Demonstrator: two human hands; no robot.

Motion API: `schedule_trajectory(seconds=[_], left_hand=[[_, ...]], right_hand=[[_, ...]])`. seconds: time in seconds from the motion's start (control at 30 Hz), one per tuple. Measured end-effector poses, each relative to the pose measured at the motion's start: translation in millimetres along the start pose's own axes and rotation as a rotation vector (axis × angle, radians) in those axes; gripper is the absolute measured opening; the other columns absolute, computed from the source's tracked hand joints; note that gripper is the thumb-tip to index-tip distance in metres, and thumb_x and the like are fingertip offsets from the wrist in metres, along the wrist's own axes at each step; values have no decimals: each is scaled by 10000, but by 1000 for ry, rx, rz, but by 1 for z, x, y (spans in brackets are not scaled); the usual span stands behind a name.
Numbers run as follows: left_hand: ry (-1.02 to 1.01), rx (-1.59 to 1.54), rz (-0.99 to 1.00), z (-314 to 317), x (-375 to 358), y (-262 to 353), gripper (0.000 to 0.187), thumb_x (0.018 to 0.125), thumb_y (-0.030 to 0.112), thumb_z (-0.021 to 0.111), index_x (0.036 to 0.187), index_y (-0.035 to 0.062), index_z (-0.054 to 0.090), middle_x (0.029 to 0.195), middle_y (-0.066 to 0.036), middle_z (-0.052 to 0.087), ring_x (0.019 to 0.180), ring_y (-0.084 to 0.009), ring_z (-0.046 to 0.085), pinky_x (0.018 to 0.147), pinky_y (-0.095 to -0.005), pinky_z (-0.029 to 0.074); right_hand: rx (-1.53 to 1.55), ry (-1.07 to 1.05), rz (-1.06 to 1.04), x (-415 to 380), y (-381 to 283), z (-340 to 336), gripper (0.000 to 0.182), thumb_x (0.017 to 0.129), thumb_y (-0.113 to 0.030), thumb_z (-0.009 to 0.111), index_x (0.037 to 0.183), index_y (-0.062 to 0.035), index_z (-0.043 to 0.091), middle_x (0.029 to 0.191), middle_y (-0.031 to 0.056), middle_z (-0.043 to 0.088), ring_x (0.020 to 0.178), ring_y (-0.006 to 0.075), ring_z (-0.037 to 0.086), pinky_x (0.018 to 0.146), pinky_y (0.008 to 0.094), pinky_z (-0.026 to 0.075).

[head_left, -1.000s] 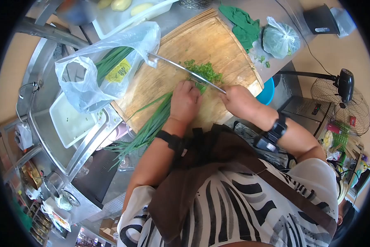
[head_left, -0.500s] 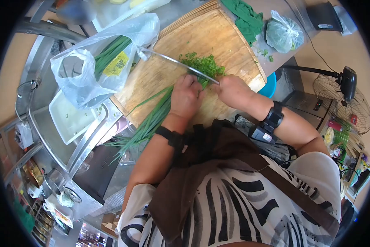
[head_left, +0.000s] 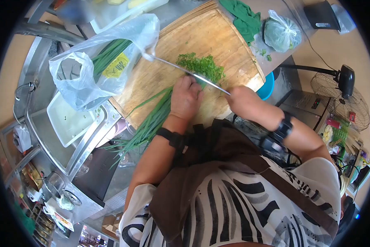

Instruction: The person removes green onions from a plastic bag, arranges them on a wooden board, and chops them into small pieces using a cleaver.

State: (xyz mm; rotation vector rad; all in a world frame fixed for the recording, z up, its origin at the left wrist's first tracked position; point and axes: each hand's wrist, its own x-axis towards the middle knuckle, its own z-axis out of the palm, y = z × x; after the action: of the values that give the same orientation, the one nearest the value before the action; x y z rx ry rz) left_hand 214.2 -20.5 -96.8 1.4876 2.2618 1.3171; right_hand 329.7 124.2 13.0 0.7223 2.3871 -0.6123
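On the wooden cutting board lies a pile of chopped green herbs. My right hand is closed round the handle of a long knife, whose blade slants up and left past the herbs and my fingertips. With fingers bent and pressed together, my left hand holds a bunch of long green onions on the board beside the blade. The onions' far ends hang over the board's near edge. My right palm hides the knife's handle.
A clear plastic bag with more green onions overlaps the board's left side. Beyond it are a metal sink and a white tray. Right of the board are a green cloth, a tied bag, a blue bucket and a fan.
My right hand has moved right and slightly down with the knife, and the blade has shifted toward me. My left hand has barely moved on the onions.
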Motion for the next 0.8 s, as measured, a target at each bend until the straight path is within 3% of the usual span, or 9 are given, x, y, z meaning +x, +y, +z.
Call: schedule_trajectory(seconds=[0.07, 0.13, 0.27, 0.53, 0.8], left_hand=[[-32, -1, 4, -3, 0, 1, 160, 647, 76, 736, 753, 56, 618, 917, -94, 536, 902, -299, 527, 790, -401, 467], [-51, 7, 15, -6, -1, 3, 161, 647, 77, 736, 757, 56, 620, 922, -93, 535, 907, -297, 526, 793, -403, 466], [-32, 33, 6, -8, 0, 4, 165, 649, 79, 738, 776, 55, 636, 925, -92, 533, 916, -298, 523, 806, -403, 464], [-14, 9, 16, -4, -5, 0, 168, 662, 83, 733, 799, 49, 641, 931, -89, 549, 940, -298, 526, 827, -402, 464], [-17, 91, 35, -2, -7, 3, 166, 678, 106, 721, 813, 67, 632, 935, -90, 569, 966, -302, 548, 835, -409, 472]], right_hand=[[12, 2, 7, 22, -5, 6, 166, 849, -126, 567, 880, 10, 656, 786, 248, 641, 792, 434, 631, 725, 507, 501], [35, 65, -100, 29, -7, 6, 270, 895, -231, 589, 867, 35, 626, 767, 269, 627, 783, 452, 616, 711, 509, 495], [89, 211, -139, 8, 0, 7, 262, 900, -228, 584, 872, 29, 623, 754, 260, 625, 780, 450, 615, 705, 505, 492], [-42, 40, -37, -54, 7, -18, 174, 899, -148, 565, 883, 9, 637, 756, 259, 625, 769, 442, 616, 691, 506, 488], [42, 84, -101, 26, -6, 13, 211, 854, -170, 573, 854, 26, 653, 801, 259, 641, 791, 442, 628, 717, 510, 502]])
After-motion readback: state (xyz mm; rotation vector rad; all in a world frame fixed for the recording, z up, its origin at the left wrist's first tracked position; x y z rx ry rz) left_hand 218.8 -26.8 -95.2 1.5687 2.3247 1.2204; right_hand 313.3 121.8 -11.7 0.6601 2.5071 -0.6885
